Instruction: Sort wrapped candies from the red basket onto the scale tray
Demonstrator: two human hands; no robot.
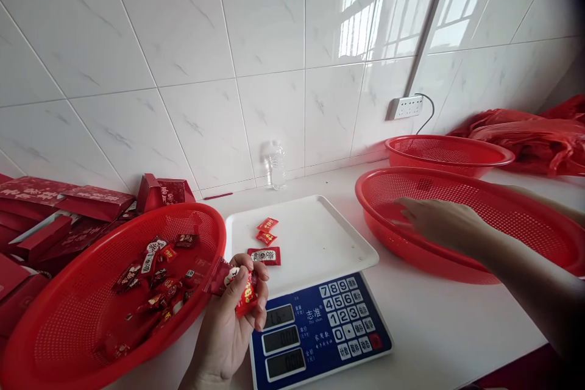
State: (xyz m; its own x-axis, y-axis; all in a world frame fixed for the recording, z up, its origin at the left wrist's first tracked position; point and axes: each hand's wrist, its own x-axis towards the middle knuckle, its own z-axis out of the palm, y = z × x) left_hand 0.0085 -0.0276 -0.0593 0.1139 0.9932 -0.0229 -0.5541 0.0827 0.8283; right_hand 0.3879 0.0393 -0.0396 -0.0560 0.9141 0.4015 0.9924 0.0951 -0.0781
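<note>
My left hand [233, 308] is raised in front of the scale's near left corner, its fingers curled round several small red candy packets [247, 298]. Beside it stands a red plastic basket [50, 311] with loose wrapped candies [159, 280] in red and dark wrappers. On the white pan [315, 244] of a blue digital scale [320, 329] lie two small red candies [266, 230] and a larger red packet [264, 256]. My right hand is not in view. Two arms from the right appear to be a co-worker's; the nearer hand [425, 216] reaches into another red basket [375, 219].
Behind that basket stands another red basket [450, 164], with red plastic bags [525, 134] further right. Red boxes [86, 201] are piled at the left. A clear plastic bottle [276, 164] stands against the tiled wall, near a power strip [406, 108].
</note>
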